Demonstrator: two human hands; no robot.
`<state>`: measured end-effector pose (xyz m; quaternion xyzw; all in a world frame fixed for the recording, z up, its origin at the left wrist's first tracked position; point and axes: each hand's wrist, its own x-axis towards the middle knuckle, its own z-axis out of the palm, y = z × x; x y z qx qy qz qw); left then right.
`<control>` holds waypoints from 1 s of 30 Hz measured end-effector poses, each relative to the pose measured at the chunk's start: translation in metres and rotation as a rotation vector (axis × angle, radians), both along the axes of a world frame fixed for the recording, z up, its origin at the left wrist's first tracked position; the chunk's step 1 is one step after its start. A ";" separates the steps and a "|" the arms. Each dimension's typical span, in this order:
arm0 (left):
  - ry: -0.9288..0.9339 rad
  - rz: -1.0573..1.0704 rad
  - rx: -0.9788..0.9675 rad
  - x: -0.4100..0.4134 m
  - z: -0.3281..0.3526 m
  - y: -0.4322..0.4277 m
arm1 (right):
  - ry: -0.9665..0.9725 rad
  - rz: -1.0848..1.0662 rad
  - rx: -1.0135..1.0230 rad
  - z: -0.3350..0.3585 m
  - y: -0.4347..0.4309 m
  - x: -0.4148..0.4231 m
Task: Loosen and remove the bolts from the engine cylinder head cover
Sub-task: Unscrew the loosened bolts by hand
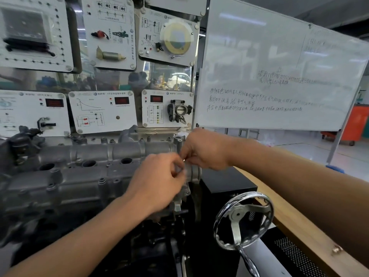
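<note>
The grey cast cylinder head cover [83,172] lies across the left and middle of the view, with spark plug holes and several bolts standing in it. Both hands work at its right end. My left hand [157,182] is curled, its fingertips pinched together near the cover's end flange. My right hand [203,150] is also curled, fingers pinched right beside the left fingertips. A small shiny metal piece [183,160], possibly a bolt, shows between the fingertips; blur hides which hand holds it.
A chrome handwheel [243,218] sticks out at lower right on the black stand [223,184]. A wooden bench edge [295,226] runs along the right. Training panels [103,110] stand behind the engine, a whiteboard [279,72] at the right.
</note>
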<state>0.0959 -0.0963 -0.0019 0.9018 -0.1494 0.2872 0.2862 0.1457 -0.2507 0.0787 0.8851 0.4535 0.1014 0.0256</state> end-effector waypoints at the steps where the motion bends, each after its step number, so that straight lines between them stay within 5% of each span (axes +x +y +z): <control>1: -0.008 0.022 -0.020 0.005 0.002 0.005 | -0.042 0.037 -0.046 0.001 0.000 0.000; 8: 0.301 -0.204 -0.142 0.027 0.020 0.010 | -0.260 0.202 0.061 0.006 -0.011 -0.002; 15: 0.224 -0.312 -0.326 0.015 0.044 0.037 | -0.224 0.198 0.182 0.020 0.004 -0.011; 22: 0.266 -0.265 -0.242 0.001 0.032 0.077 | 0.056 0.095 0.413 -0.005 0.040 -0.021; 27: 0.234 -0.234 -0.216 0.002 0.019 0.085 | 0.386 -0.135 0.361 -0.004 0.040 -0.024; 30: 0.208 -0.242 -0.199 0.004 0.015 0.088 | 0.409 -0.186 0.338 -0.008 0.034 -0.028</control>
